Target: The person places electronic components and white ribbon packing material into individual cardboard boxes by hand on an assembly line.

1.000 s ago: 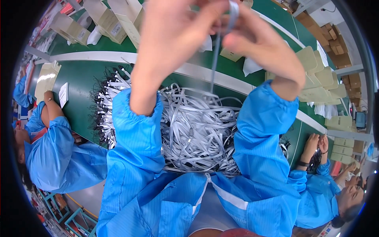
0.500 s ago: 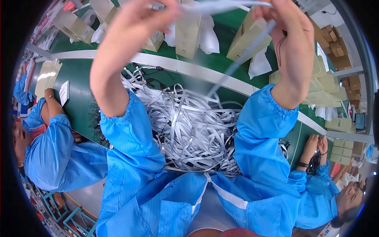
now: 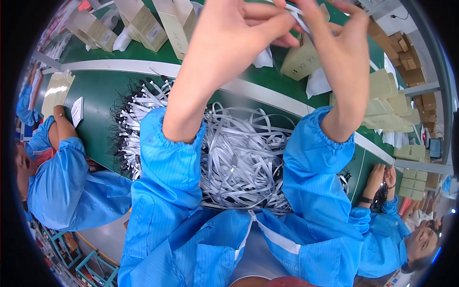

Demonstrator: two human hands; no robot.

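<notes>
High over the bench my hands come close together, with a short stretch of white lanyard (image 3: 300, 20) between them. The fingers of my left hand (image 3: 241, 36) are closed in a pinch at its one side. My right hand (image 3: 334, 36) pinches it from the other side, some of its fingers raised; the top edge of the picture cuts off part of both hands. Below my forearms a tangled heap of white lanyards (image 3: 244, 158) lies on the green bench. A bundle of lanyards with black ends and thin black loops (image 3: 131, 129) lies left of my left sleeve.
Beyond a pale rail (image 3: 267, 95) stand several cream cartons (image 3: 301, 62) with white bags. At the left a person in blue (image 3: 71, 182) sits with arms on the bench; another person (image 3: 382, 234) at the right handles something dark. Stacked cartons (image 3: 413, 184) stand far right.
My hands have come closer together, the left moving rightward. The long strap stretched between them and hanging down now shows only as a short piece. The left bundle has come into view.
</notes>
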